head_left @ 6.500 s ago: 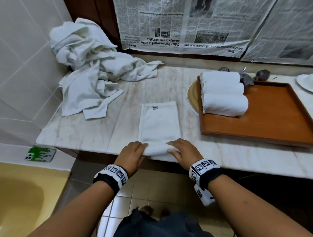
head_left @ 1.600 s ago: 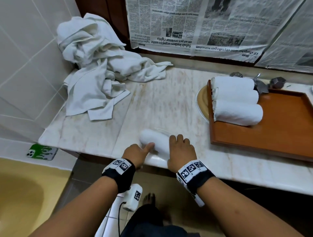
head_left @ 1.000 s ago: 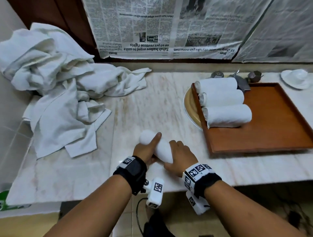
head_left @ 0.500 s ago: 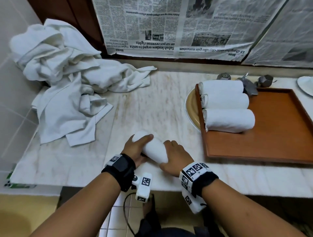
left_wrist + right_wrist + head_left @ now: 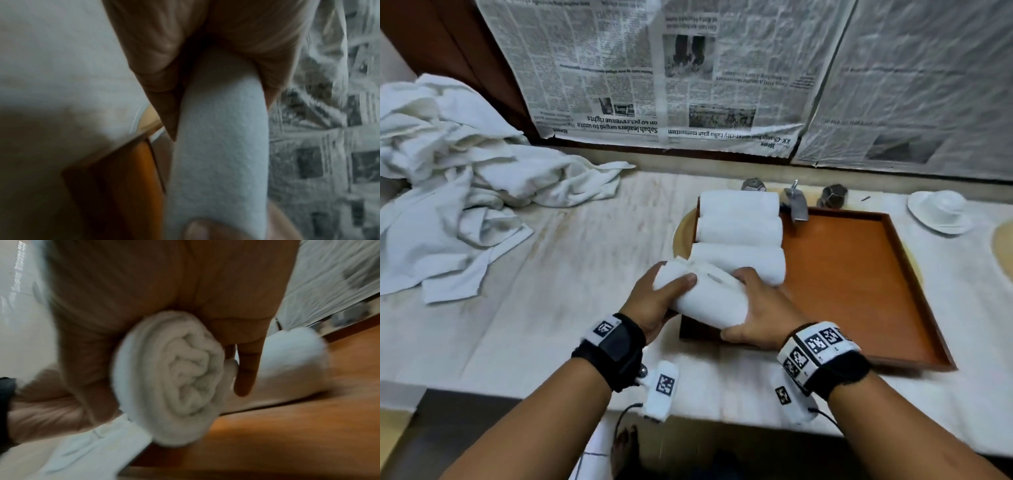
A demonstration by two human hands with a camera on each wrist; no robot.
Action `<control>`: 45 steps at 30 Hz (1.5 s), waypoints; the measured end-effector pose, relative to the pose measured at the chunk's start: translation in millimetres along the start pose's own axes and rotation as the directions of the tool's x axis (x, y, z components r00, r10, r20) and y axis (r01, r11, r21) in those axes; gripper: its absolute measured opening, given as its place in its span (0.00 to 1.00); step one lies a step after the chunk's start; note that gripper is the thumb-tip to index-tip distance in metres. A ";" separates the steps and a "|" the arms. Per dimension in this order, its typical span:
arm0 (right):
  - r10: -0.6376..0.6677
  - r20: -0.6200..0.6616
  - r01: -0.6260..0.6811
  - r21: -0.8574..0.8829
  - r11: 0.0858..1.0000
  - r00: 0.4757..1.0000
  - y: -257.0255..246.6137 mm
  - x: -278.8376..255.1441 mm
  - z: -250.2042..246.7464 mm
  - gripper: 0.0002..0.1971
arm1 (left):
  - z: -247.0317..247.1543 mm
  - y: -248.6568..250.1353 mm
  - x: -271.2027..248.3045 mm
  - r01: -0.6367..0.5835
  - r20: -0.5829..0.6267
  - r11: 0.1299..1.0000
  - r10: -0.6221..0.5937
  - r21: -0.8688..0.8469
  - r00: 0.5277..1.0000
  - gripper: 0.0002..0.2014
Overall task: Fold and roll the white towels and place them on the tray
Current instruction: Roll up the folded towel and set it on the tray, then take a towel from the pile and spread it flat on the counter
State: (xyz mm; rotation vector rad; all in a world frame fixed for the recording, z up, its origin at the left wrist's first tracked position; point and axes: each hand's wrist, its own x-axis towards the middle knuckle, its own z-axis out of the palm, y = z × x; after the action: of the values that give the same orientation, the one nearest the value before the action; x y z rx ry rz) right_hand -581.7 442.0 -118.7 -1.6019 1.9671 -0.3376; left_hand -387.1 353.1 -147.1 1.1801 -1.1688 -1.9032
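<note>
Both hands hold a rolled white towel (image 5: pixel 705 298) in the air over the near left corner of the brown wooden tray (image 5: pixel 859 281). My left hand (image 5: pixel 654 301) grips its left end, thumb over the top. My right hand (image 5: pixel 756 315) cups its right end. The left wrist view shows the roll (image 5: pixel 220 154) running away from the palm. The right wrist view shows its spiral end (image 5: pixel 174 382) against the palm above the tray (image 5: pixel 287 426). Three rolled towels (image 5: pixel 739 233) lie side by side along the tray's left side.
A heap of loose white towels (image 5: pixel 465 185) covers the counter's far left. The marble counter (image 5: pixel 571 274) lies between heap and tray. Faucet and metal knobs (image 5: pixel 796 202) stand behind the tray, a white dish (image 5: pixel 941 212) at far right. Newspaper (image 5: pixel 671 68) covers the wall.
The roll has left the counter's front edge. Both hands have carried it up and to the right, over the tray's near left corner beside the third roll.
</note>
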 end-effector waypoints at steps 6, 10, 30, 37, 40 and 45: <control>0.041 -0.079 -0.035 0.069 0.997 0.996 76.5 -3.1 2.2 0.40 | 43.3 -38.0 9.6 0.044 -0.176 0.660 0.135 0.750 0.975 0.41; 0.111 -0.153 -0.068 0.264 0.962 0.982 96.4 2.1 8.9 0.35 | 50.2 -38.4 18.0 0.126 -0.330 0.642 0.208 0.756 0.921 0.34; 0.380 0.060 -0.365 0.450 0.815 0.923 100.3 47.4 -14.9 0.35 | 59.8 -34.0 51.7 0.175 -0.260 0.609 0.053 0.774 0.964 0.40; 0.363 0.067 -0.360 0.372 0.856 0.930 94.2 43.9 -13.4 0.32 | 57.8 -36.9 56.7 0.186 -0.264 0.600 0.043 0.778 0.964 0.38; 0.358 0.073 -0.352 0.450 0.821 0.931 96.8 43.7 -14.0 0.34 | 57.4 -38.9 51.5 0.179 -0.274 0.624 0.058 0.761 0.960 0.38; 0.376 -0.018 -0.342 0.376 0.861 0.926 96.0 31.4 -24.2 0.54 | 55.8 -37.8 41.4 0.154 -0.279 0.661 0.087 0.734 0.956 0.38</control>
State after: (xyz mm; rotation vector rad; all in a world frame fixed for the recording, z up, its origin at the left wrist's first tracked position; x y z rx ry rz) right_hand -676.9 432.1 -158.7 -0.9744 2.0714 -0.5952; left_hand -456.6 355.2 -184.7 1.8435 -1.8459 -1.1695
